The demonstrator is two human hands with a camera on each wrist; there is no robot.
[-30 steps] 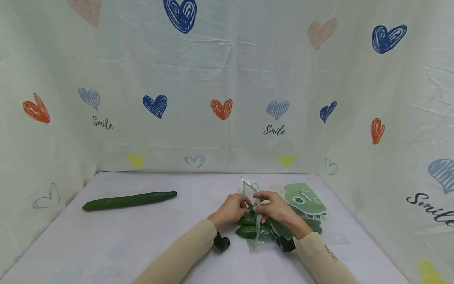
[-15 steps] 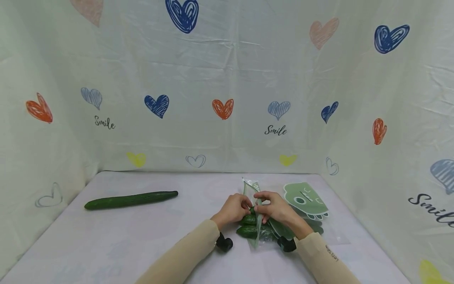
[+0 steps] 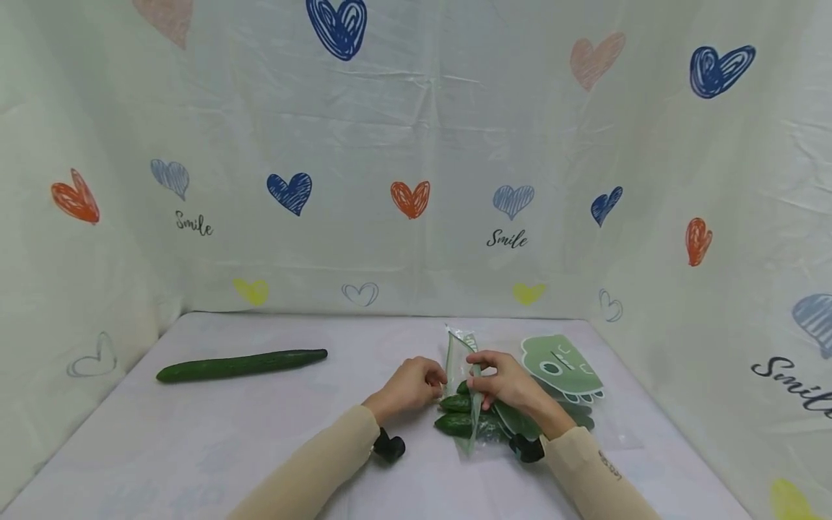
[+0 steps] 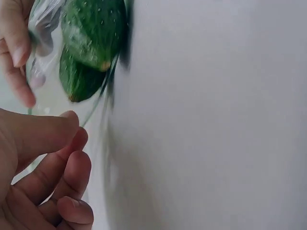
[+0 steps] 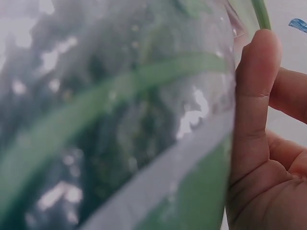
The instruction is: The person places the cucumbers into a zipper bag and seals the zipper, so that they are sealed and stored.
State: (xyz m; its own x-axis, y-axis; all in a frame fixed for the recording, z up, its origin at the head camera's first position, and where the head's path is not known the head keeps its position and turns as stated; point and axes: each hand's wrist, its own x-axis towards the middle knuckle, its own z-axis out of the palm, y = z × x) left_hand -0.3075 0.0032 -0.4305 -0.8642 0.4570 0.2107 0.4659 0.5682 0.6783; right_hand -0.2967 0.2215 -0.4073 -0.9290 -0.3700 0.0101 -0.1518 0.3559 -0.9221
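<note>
A clear zip bag (image 3: 564, 367) with a green frog print lies at the table's right, with short cucumbers (image 3: 458, 414) inside. My right hand (image 3: 503, 381) pinches the right lip of the bag's raised mouth. In the right wrist view its thumb (image 5: 253, 96) presses on the bag's film (image 5: 120, 120). My left hand (image 3: 412, 386) sits just left of the mouth, with curled fingers at the left lip. In the left wrist view the thumb (image 4: 43, 134) meets the index finger where the bag's green zip strip (image 4: 98, 96) runs in. The cucumber ends (image 4: 91, 43) show beyond it.
One long cucumber (image 3: 240, 365) lies alone on the white table (image 3: 195, 448) at the left. Heart-printed cloth walls (image 3: 416, 144) close off the back and both sides.
My left hand and forearm have drawn a little to the left, away from the right hand. The right hand and the bag stay where they were.
</note>
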